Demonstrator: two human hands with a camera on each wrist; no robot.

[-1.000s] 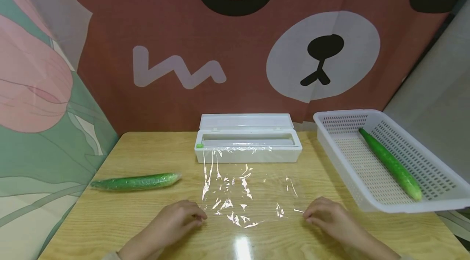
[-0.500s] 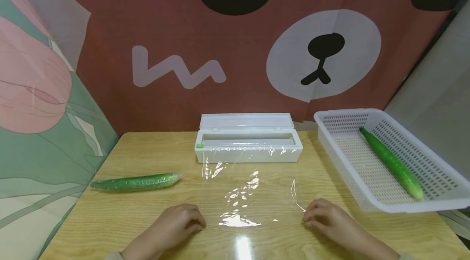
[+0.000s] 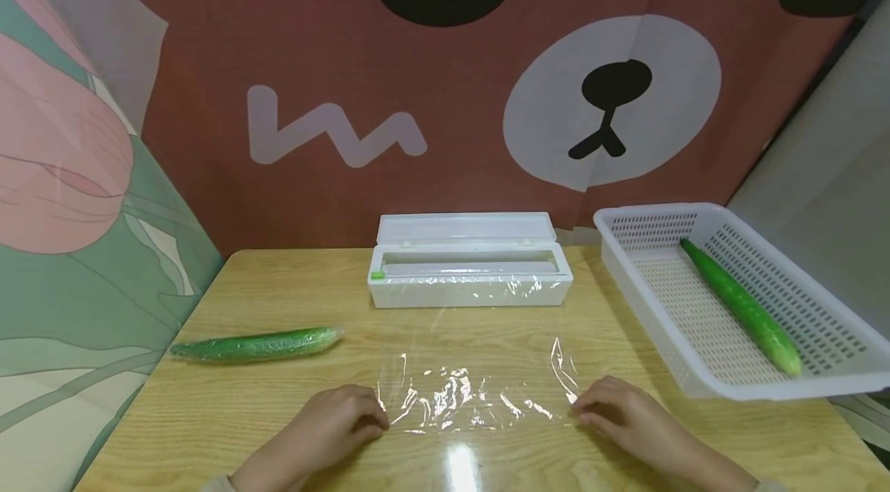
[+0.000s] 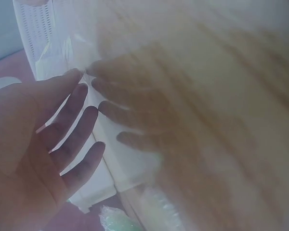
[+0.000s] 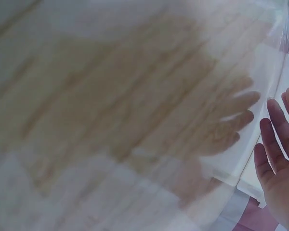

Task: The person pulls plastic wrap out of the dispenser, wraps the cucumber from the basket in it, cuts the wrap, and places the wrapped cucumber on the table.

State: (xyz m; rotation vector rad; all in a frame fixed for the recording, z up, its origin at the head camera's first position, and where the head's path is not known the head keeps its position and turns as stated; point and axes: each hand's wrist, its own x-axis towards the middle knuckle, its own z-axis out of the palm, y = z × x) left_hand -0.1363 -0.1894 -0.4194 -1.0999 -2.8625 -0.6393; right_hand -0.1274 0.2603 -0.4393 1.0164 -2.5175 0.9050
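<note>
A clear sheet of plastic wrap (image 3: 452, 395) stretches between my two hands, close over the wooden table, with bright glints along its near part. It runs back toward a white wrap dispenser box (image 3: 470, 291), whose lid stands raised and whose front also shows glints. My left hand (image 3: 342, 422) pinches the sheet's near left corner between thumb and index finger, the other fingers spread apart in the left wrist view. At the near right corner, my right hand (image 3: 629, 419) pinches the wrap. A film-wrapped cucumber (image 3: 257, 345) lies left of the sheet.
A white perforated basket (image 3: 647, 314) stands on the right side of the table (image 3: 278, 283), holding a bare cucumber (image 3: 744, 307). A small green slider (image 3: 378, 275) sits at the box's left edge. Behind the table hangs a printed bear curtain (image 3: 334, 198).
The glints on the wrap have shifted toward the near edge and spread between the hands. Both hands stay nearly in place, still pinching the corners.
</note>
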